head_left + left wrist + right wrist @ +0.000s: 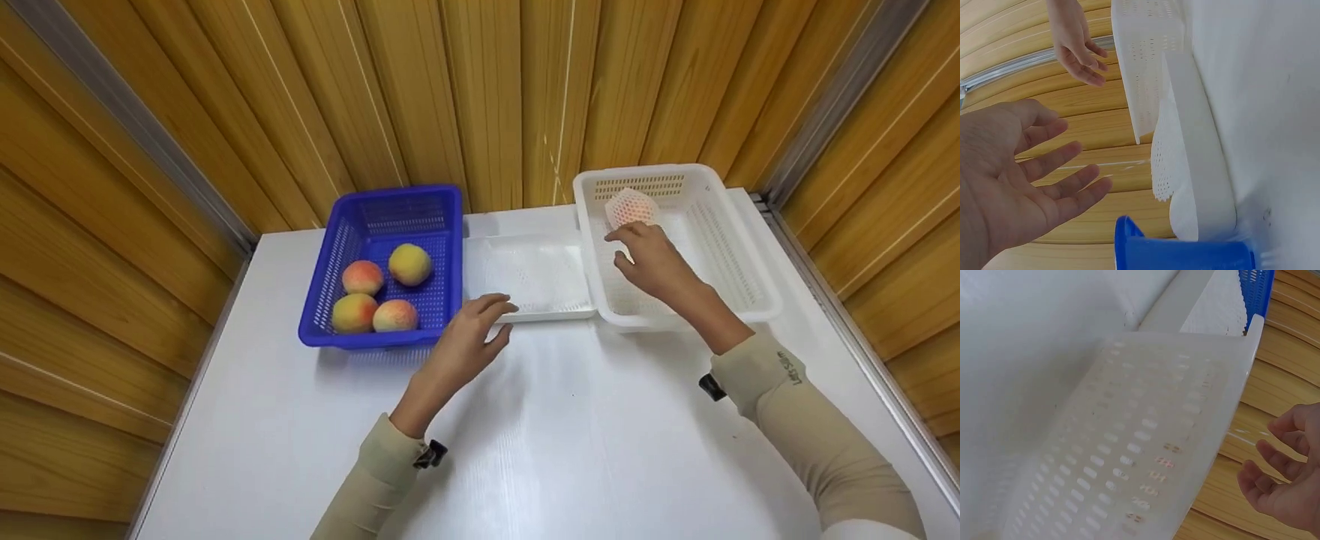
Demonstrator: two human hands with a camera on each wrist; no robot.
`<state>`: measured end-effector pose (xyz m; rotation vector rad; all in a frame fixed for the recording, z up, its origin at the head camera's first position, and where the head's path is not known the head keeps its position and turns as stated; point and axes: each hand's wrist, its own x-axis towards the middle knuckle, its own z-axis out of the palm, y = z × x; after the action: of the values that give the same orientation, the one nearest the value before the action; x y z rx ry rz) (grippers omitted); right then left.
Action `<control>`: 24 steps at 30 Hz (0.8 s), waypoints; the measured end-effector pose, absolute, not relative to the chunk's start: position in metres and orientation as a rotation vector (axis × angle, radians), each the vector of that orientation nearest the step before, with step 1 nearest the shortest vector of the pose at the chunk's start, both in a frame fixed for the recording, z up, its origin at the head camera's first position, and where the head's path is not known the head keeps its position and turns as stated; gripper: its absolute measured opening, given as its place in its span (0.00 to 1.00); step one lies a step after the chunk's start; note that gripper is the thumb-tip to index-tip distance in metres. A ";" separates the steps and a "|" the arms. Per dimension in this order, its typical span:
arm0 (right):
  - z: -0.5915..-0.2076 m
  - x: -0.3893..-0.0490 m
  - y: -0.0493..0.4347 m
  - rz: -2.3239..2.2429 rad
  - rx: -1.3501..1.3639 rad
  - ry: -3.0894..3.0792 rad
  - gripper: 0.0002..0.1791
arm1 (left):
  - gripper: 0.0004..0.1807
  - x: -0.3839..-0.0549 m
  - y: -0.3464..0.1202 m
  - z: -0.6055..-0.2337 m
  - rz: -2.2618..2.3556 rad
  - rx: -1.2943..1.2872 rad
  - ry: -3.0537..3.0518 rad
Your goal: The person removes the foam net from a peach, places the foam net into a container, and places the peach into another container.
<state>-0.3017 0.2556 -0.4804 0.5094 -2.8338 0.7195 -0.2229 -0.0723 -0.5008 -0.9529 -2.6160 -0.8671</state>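
Observation:
My right hand (654, 262) hangs over the white basket (739, 255), fingers loosely bent and holding nothing. Just beyond its fingertips, inside that basket, lies a peach in a white foam net (630, 208). My left hand (471, 339) hovers by the front right corner of the blue basket (382, 342), its fingers spread and relaxed around nothing. Several bare peaches (409, 265) sit in the blue basket. Between the baskets stands a shallow white tray (551, 316) with white foam nets (525, 270) in it; in the left wrist view their scalloped net edge (1161, 174) sticks out past the tray's rim.
The baskets and tray stand in a row at the back of a white table (562, 450). Behind them rises a wood-look panel wall (487, 105), with similar panels on both sides. A metal rail (840, 330) runs along the table's right edge.

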 end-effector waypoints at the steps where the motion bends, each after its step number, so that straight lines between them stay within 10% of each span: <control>1: -0.480 -0.303 0.258 0.717 0.501 -2.844 0.17 | 0.14 -0.224 -0.067 -0.502 -0.877 -0.959 -2.614; 24: -0.478 -0.351 0.322 0.698 0.226 -3.048 0.22 | 0.29 -0.249 0.069 -0.549 -1.872 -0.433 -2.682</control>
<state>-0.3514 0.3223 -0.4778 0.2257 -3.0476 0.6982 -0.2487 0.0690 -0.5486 -0.4331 -2.6821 -1.8717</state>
